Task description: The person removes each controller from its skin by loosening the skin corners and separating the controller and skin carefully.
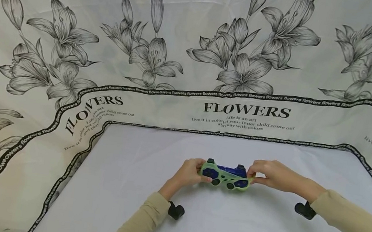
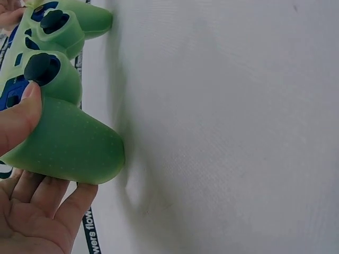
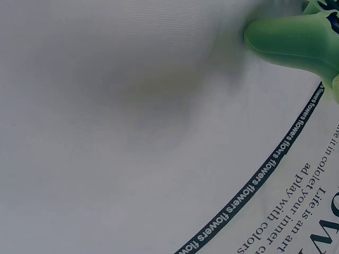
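Note:
A blue game controller (image 1: 231, 171) with black thumbsticks is held up in both hands in the head view. Around it sits a light green, rubbery cover (image 2: 77, 143). My left hand (image 1: 190, 172) grips the left handle, thumb on the front near a thumbstick (image 2: 41, 67) and fingers underneath. At the controller's right end, my right hand (image 1: 271, 175) pinches the cover's edge between thumb and fingers. Along the top right the blue body shows bare, and the cover looks pulled there. In the right wrist view only a green handle appears at the upper right; that hand is out of frame.
Beneath the hands spreads a white tabletop (image 1: 118, 201). Behind and beside it hangs a pale cloth (image 1: 162, 109) with printed lilies, lettering and a black border. Black devices (image 1: 176, 211) are worn at both wrists below the beige sleeves (image 1: 352, 222).

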The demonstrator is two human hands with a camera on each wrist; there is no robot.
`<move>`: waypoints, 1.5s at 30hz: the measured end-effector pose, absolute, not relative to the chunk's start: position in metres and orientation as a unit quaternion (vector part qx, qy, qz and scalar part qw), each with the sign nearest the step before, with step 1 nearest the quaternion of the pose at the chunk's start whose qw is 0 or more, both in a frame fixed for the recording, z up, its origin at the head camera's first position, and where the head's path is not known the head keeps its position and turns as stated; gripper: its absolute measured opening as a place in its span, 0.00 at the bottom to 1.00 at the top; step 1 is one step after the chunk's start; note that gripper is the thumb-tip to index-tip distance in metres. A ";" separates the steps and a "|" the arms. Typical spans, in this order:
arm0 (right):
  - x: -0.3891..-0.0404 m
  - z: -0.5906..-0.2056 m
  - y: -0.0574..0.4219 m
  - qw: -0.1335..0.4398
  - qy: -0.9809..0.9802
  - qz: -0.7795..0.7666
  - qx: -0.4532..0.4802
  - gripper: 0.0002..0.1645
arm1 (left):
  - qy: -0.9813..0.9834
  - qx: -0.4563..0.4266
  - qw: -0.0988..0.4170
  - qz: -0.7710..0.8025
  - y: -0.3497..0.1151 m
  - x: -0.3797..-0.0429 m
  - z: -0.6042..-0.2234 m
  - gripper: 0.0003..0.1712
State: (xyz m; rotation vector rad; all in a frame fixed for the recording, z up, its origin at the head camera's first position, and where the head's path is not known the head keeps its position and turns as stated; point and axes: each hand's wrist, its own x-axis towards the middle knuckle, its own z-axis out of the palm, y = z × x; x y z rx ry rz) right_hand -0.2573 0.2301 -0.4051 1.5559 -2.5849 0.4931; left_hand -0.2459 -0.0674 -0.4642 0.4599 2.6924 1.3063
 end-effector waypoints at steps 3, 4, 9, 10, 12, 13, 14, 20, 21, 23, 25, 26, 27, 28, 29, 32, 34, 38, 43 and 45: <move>-0.254 -0.408 0.232 0.035 -0.850 0.174 0.497 0.08 | 0.892 0.152 0.061 0.422 -0.066 -0.246 -0.463 0.31; -0.253 -0.409 0.233 0.036 -0.849 0.178 0.496 0.08 | 0.893 0.152 0.063 0.420 -0.066 -0.246 -0.463 0.32; -0.247 -0.415 0.234 0.064 -0.845 0.190 0.496 0.11 | 0.893 0.145 0.066 0.421 -0.066 -0.247 -0.462 0.33; -0.246 -0.416 0.234 0.068 -0.846 0.191 0.493 0.12 | 0.891 0.144 0.067 0.425 -0.066 -0.247 -0.462 0.33; -0.244 -0.418 0.235 0.073 -0.849 0.195 0.486 0.13 | 0.886 0.140 0.070 0.436 -0.066 -0.247 -0.463 0.34; -0.243 -0.419 0.235 0.074 -0.851 0.197 0.482 0.13 | 0.884 0.137 0.071 0.442 -0.065 -0.247 -0.464 0.34; -0.243 -0.420 0.235 0.078 -0.852 0.197 0.479 0.13 | 0.881 0.132 0.072 0.448 -0.065 -0.247 -0.464 0.33; -0.242 -0.424 0.234 0.117 -0.852 0.192 0.473 0.14 | 0.873 0.115 0.065 0.469 -0.063 -0.249 -0.465 0.31; -0.242 -0.425 0.233 0.122 -0.851 0.190 0.473 0.15 | 0.873 0.114 0.064 0.471 -0.063 -0.249 -0.465 0.31; -0.241 -0.427 0.232 0.130 -0.850 0.185 0.475 0.15 | 0.871 0.111 0.065 0.473 -0.063 -0.248 -0.465 0.32; -0.241 -0.428 0.231 0.135 -0.849 0.184 0.477 0.15 | 0.870 0.111 0.065 0.476 -0.064 -0.248 -0.464 0.32; -0.240 -0.428 0.230 0.138 -0.848 0.183 0.478 0.15 | 0.870 0.112 0.065 0.476 -0.064 -0.248 -0.464 0.32; -0.240 -0.429 0.229 0.142 -0.847 0.183 0.478 0.16 | 0.869 0.113 0.063 0.477 -0.065 -0.248 -0.464 0.32; -0.241 -0.429 0.228 0.146 -0.846 0.184 0.479 0.16 | 0.868 0.115 0.062 0.478 -0.066 -0.249 -0.464 0.32; -0.241 -0.430 0.228 0.151 -0.844 0.184 0.480 0.16 | 0.868 0.115 0.061 0.479 -0.066 -0.249 -0.464 0.31; -0.244 -0.431 0.225 0.164 -0.836 0.181 0.491 0.17 | 0.867 0.113 0.059 0.481 -0.067 -0.251 -0.466 0.31; -0.246 -0.432 0.225 0.178 -0.829 0.176 0.501 0.17 | 0.867 0.107 0.056 0.484 -0.068 -0.252 -0.467 0.31; -0.250 -0.433 0.225 0.212 -0.815 0.171 0.512 0.20 | 0.861 0.108 0.047 0.494 -0.066 -0.252 -0.468 0.29; -0.246 -0.436 0.226 0.227 -0.808 0.180 0.513 0.20 | 0.860 0.110 0.041 0.496 -0.064 -0.249 -0.468 0.29; -0.243 -0.438 0.227 0.224 -0.808 0.181 0.514 0.20 | 0.862 0.108 0.041 0.494 -0.063 -0.247 -0.469 0.28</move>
